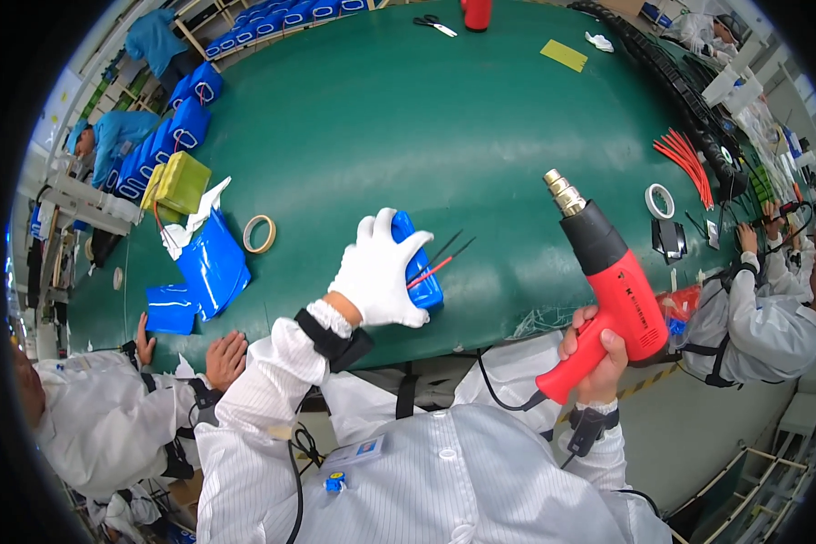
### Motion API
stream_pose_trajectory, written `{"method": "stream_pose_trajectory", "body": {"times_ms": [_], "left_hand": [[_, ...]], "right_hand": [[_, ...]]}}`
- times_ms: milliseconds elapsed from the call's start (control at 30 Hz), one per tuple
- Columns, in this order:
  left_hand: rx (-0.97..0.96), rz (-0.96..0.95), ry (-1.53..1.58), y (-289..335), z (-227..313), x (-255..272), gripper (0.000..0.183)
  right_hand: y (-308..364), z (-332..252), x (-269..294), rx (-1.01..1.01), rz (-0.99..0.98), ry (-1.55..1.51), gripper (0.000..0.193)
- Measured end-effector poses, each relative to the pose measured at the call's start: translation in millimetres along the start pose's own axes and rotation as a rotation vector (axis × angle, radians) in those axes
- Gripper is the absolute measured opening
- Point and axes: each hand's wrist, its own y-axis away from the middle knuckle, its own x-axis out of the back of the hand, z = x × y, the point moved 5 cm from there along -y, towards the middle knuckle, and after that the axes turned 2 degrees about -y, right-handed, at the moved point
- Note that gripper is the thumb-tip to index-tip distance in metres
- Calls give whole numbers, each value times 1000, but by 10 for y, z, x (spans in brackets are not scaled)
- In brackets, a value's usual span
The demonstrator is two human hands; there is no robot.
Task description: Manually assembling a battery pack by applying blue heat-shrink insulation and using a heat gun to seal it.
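Observation:
My left hand (378,266), in a white glove, rests over a blue battery pack (417,260) on the green table, its fingers spread around the pack. From the pack's right side, red and black wires (442,265) stick out with dark tips. My right hand (598,352), bare, is wrapped around the handle of a red heat gun (627,304). The gun's metal nozzle points up and away to the left, apart from the pack. Its cord runs from the handle's end toward my lap.
Left on the green table (354,127) lie a tape roll (259,234), blue plastic sleeves (213,263), a yellow block (184,184) and several blue packs (159,143). Red tubing (684,166) and white tape (659,201) lie right. Scissors (437,25) lie far off. Co-workers sit on both sides.

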Motion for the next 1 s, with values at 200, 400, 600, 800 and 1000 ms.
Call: {"method": "stream_pose_trajectory", "body": {"times_ms": [200, 400, 600, 800, 1000], "left_hand": [[-19, 17, -19, -201, -248, 104, 97], [-39, 53, 28, -839, -892, 186, 103], [9, 58, -73, -1684, -1708, 364, 106], [94, 33, -121, -1997, -1923, 454, 101], [-67, -17, -23, -1326, -1211, 277, 99]], "right_hand": [[-100, 82, 47, -56, 9, -1, 43], [-250, 61, 135, -42, 69, 35, 44], [-444, 104, 168, -63, 124, 24, 43], [-622, 182, 129, -63, 91, -19, 44], [-859, 265, 166, -50, -174, -391, 41]]}}
